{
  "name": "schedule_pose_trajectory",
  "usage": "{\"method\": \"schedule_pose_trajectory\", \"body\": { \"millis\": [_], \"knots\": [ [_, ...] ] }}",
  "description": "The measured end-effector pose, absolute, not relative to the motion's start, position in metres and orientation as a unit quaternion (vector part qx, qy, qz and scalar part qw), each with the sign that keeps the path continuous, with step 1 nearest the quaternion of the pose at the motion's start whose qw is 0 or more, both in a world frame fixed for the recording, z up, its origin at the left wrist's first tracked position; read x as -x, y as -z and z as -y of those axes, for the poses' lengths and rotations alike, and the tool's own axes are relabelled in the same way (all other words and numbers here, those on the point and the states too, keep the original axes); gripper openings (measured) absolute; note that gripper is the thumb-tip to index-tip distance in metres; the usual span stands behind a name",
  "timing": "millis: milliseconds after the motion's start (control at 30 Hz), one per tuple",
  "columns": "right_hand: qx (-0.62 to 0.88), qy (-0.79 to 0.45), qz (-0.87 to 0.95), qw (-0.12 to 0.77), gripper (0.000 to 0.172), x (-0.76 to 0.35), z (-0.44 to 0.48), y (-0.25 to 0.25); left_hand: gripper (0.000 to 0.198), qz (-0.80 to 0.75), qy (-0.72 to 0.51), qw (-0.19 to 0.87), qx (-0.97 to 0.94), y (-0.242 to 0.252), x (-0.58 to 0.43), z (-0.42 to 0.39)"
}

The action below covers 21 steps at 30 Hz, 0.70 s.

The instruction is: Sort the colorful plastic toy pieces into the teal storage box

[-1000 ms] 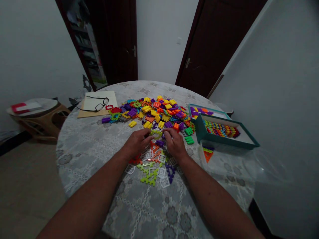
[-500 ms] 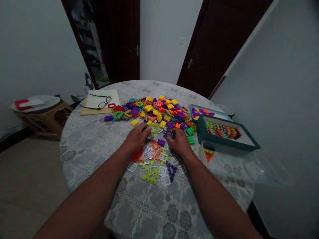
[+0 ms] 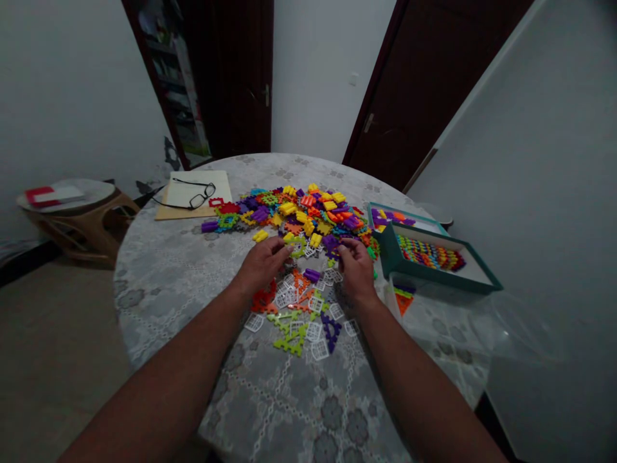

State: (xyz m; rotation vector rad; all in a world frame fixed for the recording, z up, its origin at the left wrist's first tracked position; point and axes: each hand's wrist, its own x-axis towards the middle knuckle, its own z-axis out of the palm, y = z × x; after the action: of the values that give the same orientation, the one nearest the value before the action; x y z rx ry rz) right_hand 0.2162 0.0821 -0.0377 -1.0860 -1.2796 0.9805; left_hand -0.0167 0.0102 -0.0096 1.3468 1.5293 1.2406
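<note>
Left hand (image 3: 260, 262): pinches a yellow-green piece (image 3: 302, 243), toothed along its edge, between thumb and fingers.
Right hand (image 3: 357, 267): grips a purple piece (image 3: 330, 243) by its right side with curled fingers (exact hold hard to make out at this size).
Between the two sets of fingers: keeps both gripped pieces apart, with a yellow tube block (image 3: 315, 240) just past the fingertips.
Nearer the body than the fingers: shows a purple tube block (image 3: 312, 275), orange triangles (image 3: 301, 283), scattered white lattice pieces (image 3: 314, 332), yellow-green triangles (image 3: 290, 344) and a dark purple triangle (image 3: 331, 331).
Just below the left fingers: lies flat as a red piece (image 3: 263, 300).
Beyond the fingers: spreads wide as a mixed heap of pieces (image 3: 301, 209), in many colours.
Far left of the left fingers: rests as black-framed glasses (image 3: 197, 201) on pale paper (image 3: 216, 180).
Right of the right fingers: stands as a teal box (image 3: 443, 277) full of colourful pieces, near a clear container (image 3: 393, 299) with an orange triangle (image 3: 403, 302) inside.
Under everything: extends as a round tabletop (image 3: 270, 399) in grey patterned cloth.
</note>
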Motion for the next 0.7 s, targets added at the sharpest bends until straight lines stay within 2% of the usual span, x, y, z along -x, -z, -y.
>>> {"method": "schedule_pose_trajectory", "body": {
  "millis": [133,267,400,700],
  "knots": [
    [0.402,-0.45,0.612,0.511,0.035,-0.195,-0.055,0.037,0.035,-0.556,-0.48,0.442,-0.514,0.003,0.012,-0.007],
    [0.406,-0.401,0.679,0.462,0.031,-0.187,-0.044,0.043,0.037,-0.52,-0.456,0.485,-0.534,0.002,0.01,-0.006],
    [0.411,-0.331,0.719,0.452,0.026,-0.188,-0.044,0.041,0.04,-0.514,-0.44,0.494,-0.546,0.005,0.011,-0.006],
    [0.413,-0.275,0.749,0.438,0.018,-0.188,-0.045,0.037,0.042,-0.504,-0.413,0.491,-0.578,0.01,0.015,-0.009]
  ]
}}
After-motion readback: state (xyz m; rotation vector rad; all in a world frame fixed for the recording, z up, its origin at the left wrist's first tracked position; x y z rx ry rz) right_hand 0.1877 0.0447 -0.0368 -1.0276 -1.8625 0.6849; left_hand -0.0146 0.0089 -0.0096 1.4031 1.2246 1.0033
